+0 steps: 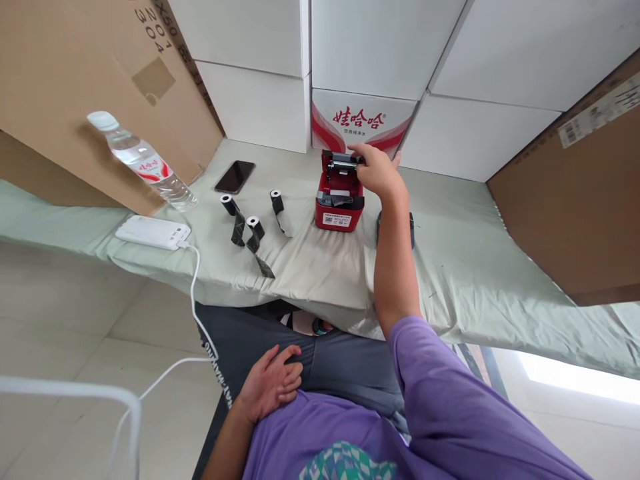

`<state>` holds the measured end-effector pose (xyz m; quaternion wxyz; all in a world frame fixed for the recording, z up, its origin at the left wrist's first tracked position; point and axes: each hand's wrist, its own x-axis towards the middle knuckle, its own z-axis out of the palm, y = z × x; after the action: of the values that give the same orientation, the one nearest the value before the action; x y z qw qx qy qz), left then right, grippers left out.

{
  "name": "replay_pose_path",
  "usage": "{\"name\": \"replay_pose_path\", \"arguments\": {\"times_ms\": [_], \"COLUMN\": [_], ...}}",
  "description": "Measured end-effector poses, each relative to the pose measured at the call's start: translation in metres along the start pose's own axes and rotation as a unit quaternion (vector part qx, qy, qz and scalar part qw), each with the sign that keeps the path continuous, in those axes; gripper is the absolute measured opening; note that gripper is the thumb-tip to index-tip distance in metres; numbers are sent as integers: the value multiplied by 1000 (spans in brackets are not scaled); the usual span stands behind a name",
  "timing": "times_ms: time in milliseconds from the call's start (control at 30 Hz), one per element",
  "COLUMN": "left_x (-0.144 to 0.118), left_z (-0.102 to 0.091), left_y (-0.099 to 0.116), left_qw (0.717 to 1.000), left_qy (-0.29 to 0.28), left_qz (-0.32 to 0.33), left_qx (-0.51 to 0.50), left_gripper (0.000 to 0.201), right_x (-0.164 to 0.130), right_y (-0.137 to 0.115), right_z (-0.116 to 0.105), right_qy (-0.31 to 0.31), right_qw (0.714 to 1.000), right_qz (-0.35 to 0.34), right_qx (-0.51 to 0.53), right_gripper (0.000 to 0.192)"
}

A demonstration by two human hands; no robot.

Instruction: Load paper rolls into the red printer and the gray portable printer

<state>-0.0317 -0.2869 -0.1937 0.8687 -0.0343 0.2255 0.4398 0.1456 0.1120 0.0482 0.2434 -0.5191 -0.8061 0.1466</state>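
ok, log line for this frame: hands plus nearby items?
right hand: on open red printer top | left hand: resting on lap | paper rolls: three, left of printer | phone: flat

Dark object (411, 230) mostly hidden behind right forearm; printer (340, 197) label print too small; fingertips hidden.

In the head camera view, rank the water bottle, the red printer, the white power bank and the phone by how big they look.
1. Water bottle, longest.
2. Red printer, which the right hand touches.
3. White power bank.
4. Phone, lying farther back, so its place below the power bank is unsure.
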Motion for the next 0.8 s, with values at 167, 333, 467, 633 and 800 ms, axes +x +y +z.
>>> {"name": "replay_pose_path", "arguments": {"times_ms": [167,333,467,633,800], "left_x": [0,1,0,-1,3], "left_z": [-1,-3,-2,4,11], "left_y": [0,1,0,-1,-6], "left_qw": [1000,1000,1000,1000,999], "left_qy": [-3,-8,-3,3,3], "left_qz": [0,1,1,2,-11], "left_qx": [1,2,3,15,36], "left_gripper": [36,37,37,36,39], "right_x": [-4,5,13,18,19], "right_y": [6,20,28,27,19], "right_z": [-10,-3,6,15,22], "right_qy": [-3,-36,-24,-11,0], "right_qw": [1000,999,999,998,999], "right_qz": [1,-6,-30,-48,-44], "right_qx": [9,34,35,33,1], "right_gripper": [68,42,35,41,42]}}
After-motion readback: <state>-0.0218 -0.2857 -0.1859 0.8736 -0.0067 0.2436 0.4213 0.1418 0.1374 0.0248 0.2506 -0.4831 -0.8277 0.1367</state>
